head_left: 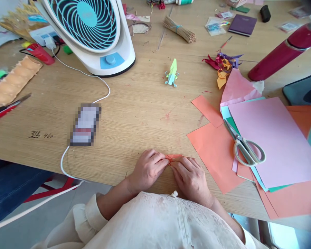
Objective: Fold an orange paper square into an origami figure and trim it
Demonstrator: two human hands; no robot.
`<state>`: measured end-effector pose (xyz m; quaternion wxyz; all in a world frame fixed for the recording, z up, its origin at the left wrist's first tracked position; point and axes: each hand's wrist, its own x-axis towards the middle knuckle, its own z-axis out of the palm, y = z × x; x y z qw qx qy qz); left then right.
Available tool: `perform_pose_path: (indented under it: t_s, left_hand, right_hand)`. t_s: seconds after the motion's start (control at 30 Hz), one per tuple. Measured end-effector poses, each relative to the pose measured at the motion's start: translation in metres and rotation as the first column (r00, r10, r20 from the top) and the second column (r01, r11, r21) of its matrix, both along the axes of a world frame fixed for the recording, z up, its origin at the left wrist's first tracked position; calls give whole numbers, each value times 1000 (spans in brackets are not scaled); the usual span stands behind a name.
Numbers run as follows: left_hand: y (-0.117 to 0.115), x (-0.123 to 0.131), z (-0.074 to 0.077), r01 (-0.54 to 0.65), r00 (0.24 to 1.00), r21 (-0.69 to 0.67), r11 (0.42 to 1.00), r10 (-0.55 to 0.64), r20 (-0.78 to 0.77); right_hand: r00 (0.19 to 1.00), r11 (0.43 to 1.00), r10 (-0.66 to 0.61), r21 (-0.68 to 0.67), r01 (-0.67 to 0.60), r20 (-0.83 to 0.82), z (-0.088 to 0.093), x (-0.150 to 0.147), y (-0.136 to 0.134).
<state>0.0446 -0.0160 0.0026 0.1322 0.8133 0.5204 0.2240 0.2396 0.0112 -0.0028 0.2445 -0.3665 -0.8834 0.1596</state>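
A small folded piece of orange paper lies at the table's near edge, mostly covered by my fingers. My left hand pinches it from the left. From the other side my right hand presses on it, the fingertips of both hands almost meeting. To the right of my hands is a larger orange sheet. Scissors with pale handles rest, blades together, on a stack of coloured paper topped by a pink sheet. A green and blue folded paper figure stands farther back.
A white and blue fan stands back left, and a phone with a white cable lies in front of it. Folded paper pieces sit near a red thermos. A bundle of thin sticks lies at the back.
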Motion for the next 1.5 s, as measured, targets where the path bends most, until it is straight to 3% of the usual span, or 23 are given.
perform_pose_path:
  t_s: [0.27,0.43,0.73,1.07,1.5]
  left_hand:
    - [-2,-3,-2,-96,994,-34,995,98,48]
    - [-5,-14,-2,-117,993,2,993,117,-3]
    - [-4,-23,1,-108,991,3,994,108,-85]
    - [-4,-25,-8,-125,991,-54,991,121,-65]
    - [2,-34,-3,-47,999,-93,995,46,-16]
  right_hand:
    - [998,997,-35,-75,31,-57,-1,-1,1]
    - [994,990,-54,-132,41,-99,4,-3,3]
    - [987,977,-98,-200,72,-125,5,-4,4]
    - [988,973,-125,-205,104,-93,5,-7,4]
    - [991,969,-130,-215,117,-43,4,-7,5]
